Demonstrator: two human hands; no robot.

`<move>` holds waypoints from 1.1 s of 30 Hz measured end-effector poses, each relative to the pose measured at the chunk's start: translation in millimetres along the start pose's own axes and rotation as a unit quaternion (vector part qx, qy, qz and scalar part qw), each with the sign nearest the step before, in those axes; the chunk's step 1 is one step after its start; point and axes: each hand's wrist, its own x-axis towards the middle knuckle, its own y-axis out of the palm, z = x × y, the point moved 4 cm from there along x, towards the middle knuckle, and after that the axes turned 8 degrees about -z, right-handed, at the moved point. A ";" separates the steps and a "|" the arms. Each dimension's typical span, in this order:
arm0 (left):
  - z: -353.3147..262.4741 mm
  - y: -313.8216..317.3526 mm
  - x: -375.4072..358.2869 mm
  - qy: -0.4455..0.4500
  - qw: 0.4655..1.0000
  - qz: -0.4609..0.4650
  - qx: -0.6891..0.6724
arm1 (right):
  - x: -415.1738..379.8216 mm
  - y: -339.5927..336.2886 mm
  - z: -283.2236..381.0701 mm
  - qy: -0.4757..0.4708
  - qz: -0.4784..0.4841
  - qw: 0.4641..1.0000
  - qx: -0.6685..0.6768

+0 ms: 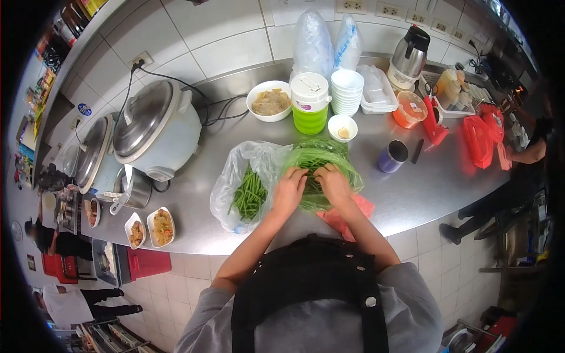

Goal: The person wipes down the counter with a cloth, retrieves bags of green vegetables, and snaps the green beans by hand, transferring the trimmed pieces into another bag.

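My left hand (290, 187) and my right hand (333, 183) are close together over an open green plastic bag (348, 172). Long green beans (312, 165) lie inside that bag. The fingers of both hands are bent and closed around beans at its mouth; the exact pieces are partly hidden. Left of my hands, a clear plastic bag (222, 187) lies spread open with a pile of cut green beans (249, 195) in it. Beneath my right forearm is a red plastic bag (359, 206), partly covered.
Behind the bags stand a green-and-white jug (309, 112), a noodle bowl (259, 113), stacked white bowls (346, 94) and a small bowl (335, 125). A purple tumbler (388, 163) is to the right. Rice cookers (176, 138) and food dishes (172, 234) occupy the left. Other people are at both sides.
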 end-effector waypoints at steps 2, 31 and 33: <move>-5.5 -3.7 5.8 0.050 0.998 0.002 0.041 | 1.1 -9.9 7.8 0.008 -0.008 1.000 0.023; 13.8 23.9 -7.2 -0.232 0.883 0.184 -0.363 | 16.3 -41.5 7.9 0.267 -0.066 0.796 0.540; 12.7 24.6 -5.5 -0.214 0.897 0.198 -0.332 | 16.5 -41.6 9.9 0.267 -0.064 0.796 0.539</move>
